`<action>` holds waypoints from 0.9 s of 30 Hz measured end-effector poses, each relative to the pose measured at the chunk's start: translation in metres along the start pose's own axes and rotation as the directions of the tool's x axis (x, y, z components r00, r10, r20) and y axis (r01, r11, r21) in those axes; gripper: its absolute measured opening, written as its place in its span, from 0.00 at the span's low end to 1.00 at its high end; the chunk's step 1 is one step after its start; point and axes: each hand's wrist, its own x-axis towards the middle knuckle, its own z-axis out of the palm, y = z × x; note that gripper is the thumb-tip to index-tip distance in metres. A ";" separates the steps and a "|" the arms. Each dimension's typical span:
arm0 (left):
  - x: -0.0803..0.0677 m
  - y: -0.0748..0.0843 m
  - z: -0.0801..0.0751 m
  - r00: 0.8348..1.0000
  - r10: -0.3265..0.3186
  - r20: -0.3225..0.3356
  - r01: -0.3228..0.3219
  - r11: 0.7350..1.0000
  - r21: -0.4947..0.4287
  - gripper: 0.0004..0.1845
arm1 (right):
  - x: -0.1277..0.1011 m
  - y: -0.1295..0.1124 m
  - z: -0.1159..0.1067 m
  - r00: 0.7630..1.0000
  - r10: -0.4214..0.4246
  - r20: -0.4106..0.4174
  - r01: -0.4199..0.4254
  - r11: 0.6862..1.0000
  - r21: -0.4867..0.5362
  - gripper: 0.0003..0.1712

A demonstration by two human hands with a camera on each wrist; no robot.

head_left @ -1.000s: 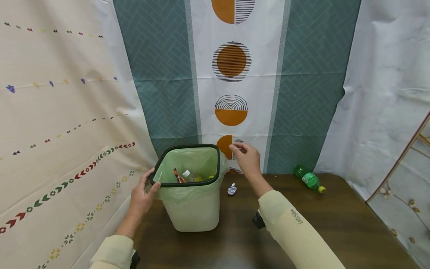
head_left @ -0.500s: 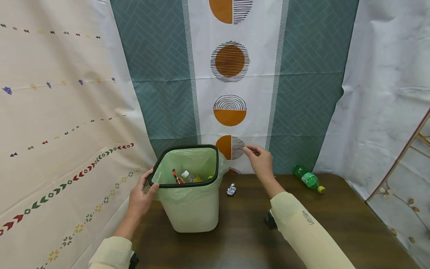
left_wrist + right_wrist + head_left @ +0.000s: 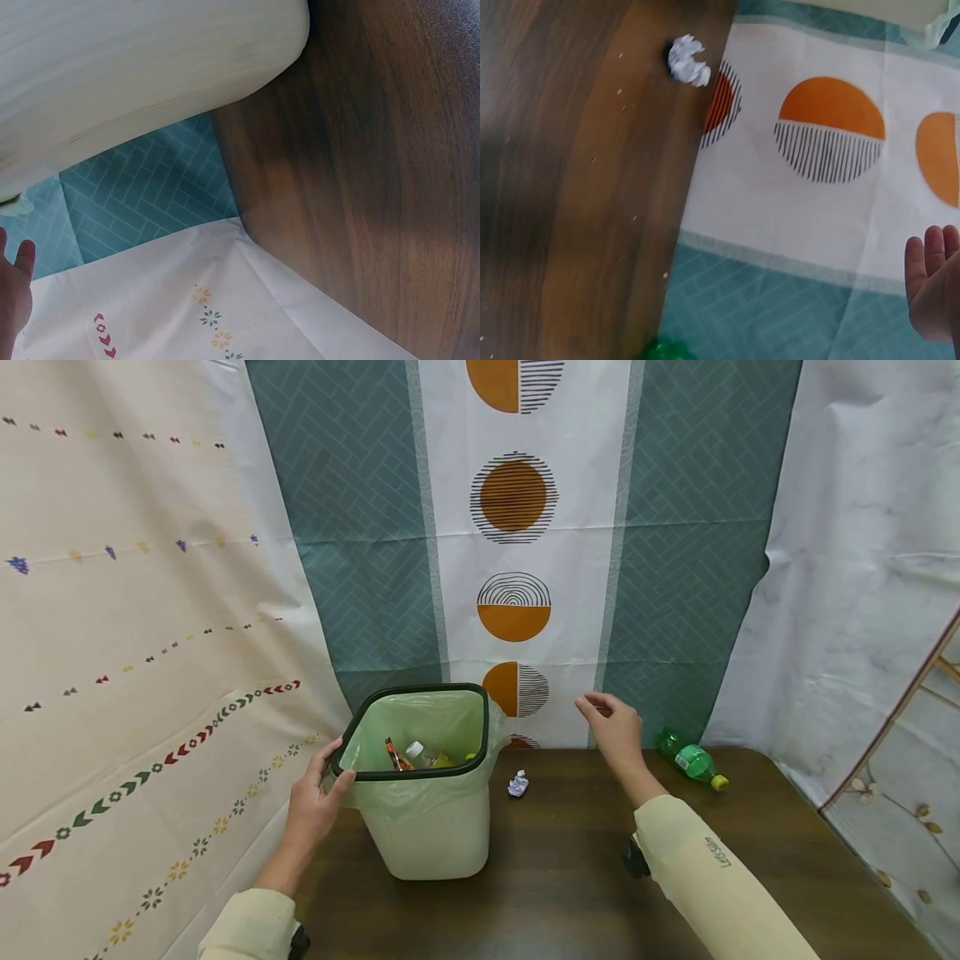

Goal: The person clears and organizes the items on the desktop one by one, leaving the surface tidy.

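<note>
In the head view a pale trash bin (image 3: 435, 839) with a black rim stands upright on the table, lined with a light green bag (image 3: 457, 714). My left hand (image 3: 311, 806) holds the rim's near left corner, thumb at the front and fingers along the left side. Within the bin lie a clear bottle with a white cap (image 3: 418, 752) and an orange-and-black wrapper (image 3: 397, 754). My right hand (image 3: 618, 731) hovers above the table with loosely bent fingers and nothing visible in them. A green plastic bottle (image 3: 693, 762) with a yellow cap lies to its right.
A crumpled paper ball (image 3: 518, 784) lies on the dark wooden table (image 3: 555, 877), right of the bin. Small light specks dot the wood in the right wrist view. Patterned curtains (image 3: 360, 527) hang behind the table and along both sides.
My right hand has moved to the right, away from the bin and nearer the green bottle, dropping slightly. The left hand and the bin have stayed in place.
</note>
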 end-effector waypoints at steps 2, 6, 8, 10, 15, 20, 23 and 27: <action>0.000 0.000 0.000 1.000 -0.003 0.001 0.003 1.000 0.004 0.29 | 0.001 0.006 -0.004 1.000 0.003 -0.010 -0.003 1.000 -0.018 0.24; 0.000 0.000 0.000 1.000 -0.010 0.002 0.009 1.000 0.012 0.29 | 0.001 0.020 -0.014 1.000 -0.001 -0.026 -0.001 0.998 -0.061 0.24; 0.000 0.000 0.000 1.000 -0.012 0.006 0.012 1.000 0.014 0.29 | 0.002 0.027 -0.020 1.000 -0.001 -0.031 -0.001 0.998 -0.070 0.24; 0.000 0.001 -0.001 1.000 -0.013 0.007 0.012 1.000 0.015 0.30 | 0.002 0.035 -0.026 0.999 0.007 -0.037 -0.009 0.997 -0.072 0.24; 0.000 0.001 -0.001 1.000 -0.020 0.011 0.019 1.000 0.021 0.30 | 0.004 0.054 -0.041 0.997 0.039 -0.060 -0.044 0.994 -0.095 0.28; 0.000 0.000 0.000 1.000 -0.020 0.009 0.020 1.000 0.020 0.30 | 0.005 0.073 -0.058 0.994 0.058 -0.090 -0.069 0.990 -0.125 0.28; 0.000 0.001 0.000 1.000 -0.017 0.004 0.017 1.000 0.019 0.30 | 0.006 0.085 -0.069 0.992 0.067 -0.108 -0.083 0.985 -0.150 0.28; 0.000 0.001 0.000 1.000 -0.003 -0.003 0.004 1.000 0.017 0.29 | 0.005 0.097 -0.085 0.989 0.095 -0.117 -0.116 0.975 -0.189 0.29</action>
